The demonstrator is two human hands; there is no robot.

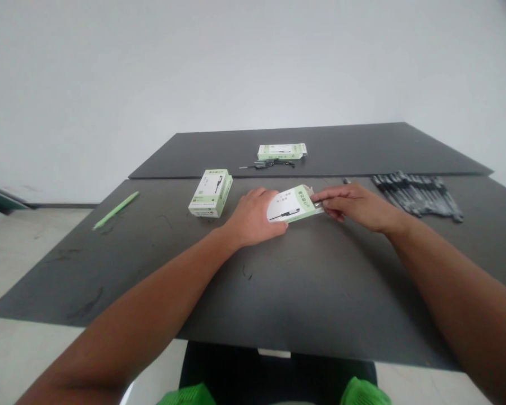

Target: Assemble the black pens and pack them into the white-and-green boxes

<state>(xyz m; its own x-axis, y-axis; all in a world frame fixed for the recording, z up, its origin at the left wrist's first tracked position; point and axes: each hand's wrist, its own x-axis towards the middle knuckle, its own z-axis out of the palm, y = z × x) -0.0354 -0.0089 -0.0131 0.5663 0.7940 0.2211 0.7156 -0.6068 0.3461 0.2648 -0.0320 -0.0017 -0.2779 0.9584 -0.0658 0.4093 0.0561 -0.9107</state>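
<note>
My left hand (257, 216) is wrapped round the left end of a white and green pen box (293, 203) with a pen printed on its face. The box lies slightly tilted, its right end open. At that opening is my right hand (349, 205), fingers bent together and touching the flap; what they pinch is mostly hidden behind them. Right of this hand, several black pens (417, 194) lie side by side in a row. A second pen box (211, 193), closed, sits left of my left hand.
Farther back lies another pen box (280, 151), its right end open, with several loose dark pens or refills (274, 164) before it. A light green pen (116, 210) rests at the left. A seam crosses the dark table (278, 292); a white wall (253, 67) stands behind.
</note>
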